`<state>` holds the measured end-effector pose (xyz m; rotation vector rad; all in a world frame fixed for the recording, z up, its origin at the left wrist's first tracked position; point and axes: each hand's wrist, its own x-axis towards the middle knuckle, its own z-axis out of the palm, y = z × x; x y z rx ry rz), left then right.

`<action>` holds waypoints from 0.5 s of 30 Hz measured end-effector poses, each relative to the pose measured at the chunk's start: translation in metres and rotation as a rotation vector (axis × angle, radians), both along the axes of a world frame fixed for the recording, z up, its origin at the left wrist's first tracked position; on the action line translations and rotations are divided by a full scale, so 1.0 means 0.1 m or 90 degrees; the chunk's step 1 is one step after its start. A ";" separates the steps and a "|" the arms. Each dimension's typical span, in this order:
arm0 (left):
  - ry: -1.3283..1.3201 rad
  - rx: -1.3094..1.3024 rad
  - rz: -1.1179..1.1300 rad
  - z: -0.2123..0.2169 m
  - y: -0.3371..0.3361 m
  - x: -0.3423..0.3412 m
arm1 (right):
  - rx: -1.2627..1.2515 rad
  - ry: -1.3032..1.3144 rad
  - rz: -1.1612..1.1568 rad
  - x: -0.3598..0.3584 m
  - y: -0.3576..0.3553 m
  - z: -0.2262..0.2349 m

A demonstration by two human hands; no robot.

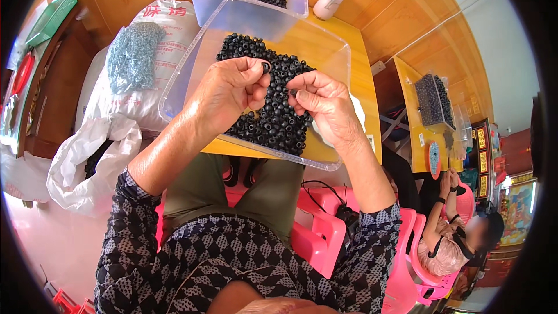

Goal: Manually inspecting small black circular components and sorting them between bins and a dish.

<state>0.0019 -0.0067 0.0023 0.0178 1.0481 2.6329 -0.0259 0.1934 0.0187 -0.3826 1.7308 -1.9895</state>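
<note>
My left hand [237,82] is closed in a pinch, with a small round black part [266,67] between thumb and forefinger. Beside it, my right hand [323,102] pinches another small black part [293,92], mostly covered by the fingertips. The hands are apart, both above a clear plastic bin [174,84]. A heap of loose black round parts [278,131], many showing a hole like beads, spreads over the bin's bottom beneath my fingers. The bin rests on a yellow table [363,64] in front of my knees.
Behind stands a second clear bin [203,9] of black parts, beside a white bottle [329,3]. White sacks [168,40] and a blue mesh bundle [135,57] lie left. At right a seated person [447,244] works by another yellow table [414,134]. Pink chairs [314,244] surround me.
</note>
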 end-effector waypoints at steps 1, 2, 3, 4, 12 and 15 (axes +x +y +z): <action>-0.003 -0.004 -0.003 0.00 0.01 0.00 | -0.016 0.010 0.000 0.01 0.00 -0.01; 0.000 -0.003 -0.002 0.01 0.01 0.00 | -0.017 0.016 0.003 0.01 0.01 -0.01; -0.009 -0.010 -0.002 0.01 0.01 0.01 | -0.016 0.019 0.005 0.02 0.01 0.00; -0.018 -0.018 -0.001 0.02 0.02 0.01 | -0.025 0.020 0.000 0.03 0.01 0.00; -0.004 -0.026 -0.023 0.00 0.04 0.01 | 0.008 0.048 -0.044 0.09 0.00 0.05; 0.003 -0.022 -0.046 0.00 0.04 0.02 | -0.019 0.149 -0.077 0.08 0.00 0.01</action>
